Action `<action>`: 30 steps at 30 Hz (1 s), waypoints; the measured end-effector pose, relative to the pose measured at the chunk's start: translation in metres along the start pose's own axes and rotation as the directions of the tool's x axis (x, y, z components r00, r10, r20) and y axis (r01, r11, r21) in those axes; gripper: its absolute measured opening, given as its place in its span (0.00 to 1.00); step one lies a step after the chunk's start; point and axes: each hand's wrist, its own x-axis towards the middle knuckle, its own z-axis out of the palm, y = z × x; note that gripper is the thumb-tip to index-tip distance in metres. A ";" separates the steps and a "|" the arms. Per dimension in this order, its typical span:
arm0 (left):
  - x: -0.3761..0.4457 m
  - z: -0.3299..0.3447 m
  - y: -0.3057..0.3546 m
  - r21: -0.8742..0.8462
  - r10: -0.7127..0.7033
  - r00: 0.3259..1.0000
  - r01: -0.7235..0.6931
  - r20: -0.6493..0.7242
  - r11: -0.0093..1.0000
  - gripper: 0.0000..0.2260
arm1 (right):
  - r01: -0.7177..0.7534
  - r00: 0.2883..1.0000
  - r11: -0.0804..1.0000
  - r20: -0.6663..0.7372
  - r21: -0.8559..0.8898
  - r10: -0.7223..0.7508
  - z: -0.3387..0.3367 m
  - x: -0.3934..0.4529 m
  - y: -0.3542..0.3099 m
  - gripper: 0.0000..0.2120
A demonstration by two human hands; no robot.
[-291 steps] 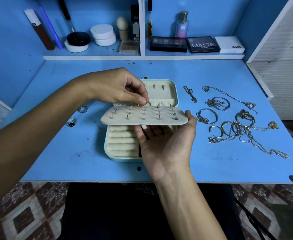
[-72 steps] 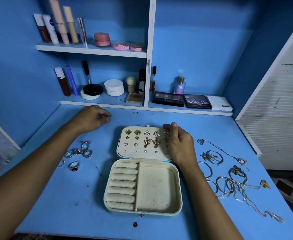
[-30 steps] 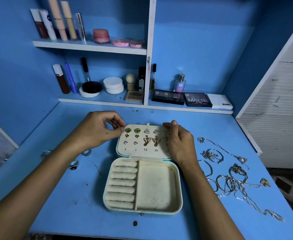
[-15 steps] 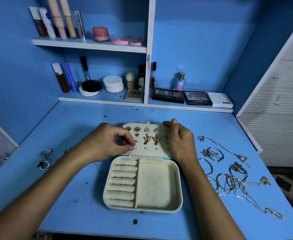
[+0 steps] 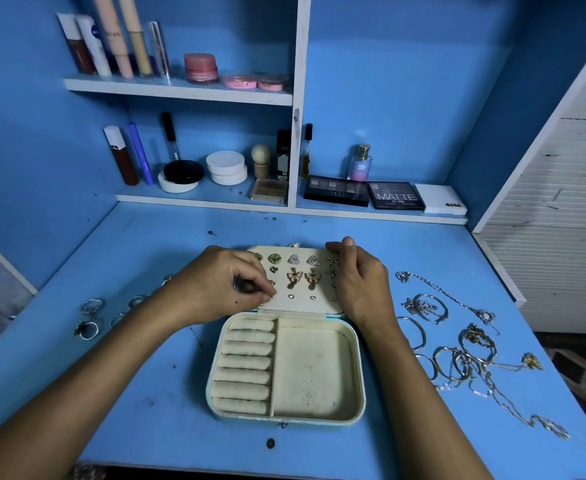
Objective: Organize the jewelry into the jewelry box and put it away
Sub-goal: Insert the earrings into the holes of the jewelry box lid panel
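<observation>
The pale jewelry box [image 5: 360, 375] lies open on the blue desk, with ring rolls on its left and a bare compartment on its right. Its cream earring panel [image 5: 302, 301] lies flat behind it and carries several earrings, among them two butterfly earrings [image 5: 303, 277]. My left hand [image 5: 215, 285] pinches a small piece of jewelry, mostly hidden, at the panel's lower left. My right hand [image 5: 364, 285] grips the panel's right edge, fingers bent over its far corner. Loose rings [image 5: 89, 329] lie to the left. Bracelets and necklaces [image 5: 457, 362] lie tangled to the right.
Two shelves behind the desk hold cosmetics: tubes, jars, a perfume bottle [image 5: 359, 162] and eyeshadow palettes [image 5: 362, 194]. A white slatted panel [image 5: 561, 220] borders the desk on the right. Blue walls close the left side and the back.
My left hand came from the desk's far left to the panel's upper left, then moved down to its lower left. My right hand stayed on the panel's right edge.
</observation>
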 end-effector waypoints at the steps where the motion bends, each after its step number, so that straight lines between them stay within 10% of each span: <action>1: 0.000 0.000 -0.001 0.007 0.006 1.000 -0.006 -0.006 1.000 0.07 | -0.003 1.000 1.000 -0.001 0.003 0.003 0.000 0.000 0.000 0.23; 9: 0.002 0.004 -0.013 -0.023 -0.080 0.951 0.077 -0.297 0.997 0.11 | 0.017 1.000 1.000 -0.009 0.001 -0.017 0.000 -0.001 -0.001 0.23; 15: -0.003 0.020 -0.020 -0.214 -0.374 0.915 0.339 -0.149 0.916 0.31 | 0.067 0.996 0.998 -0.053 0.006 -0.067 -0.001 -0.004 -0.004 0.22; 30: -0.006 0.029 -0.031 -0.279 -0.407 0.912 0.379 -0.045 0.882 0.29 | 0.044 0.997 0.999 -0.056 -0.005 -0.044 -0.003 -0.002 -0.001 0.22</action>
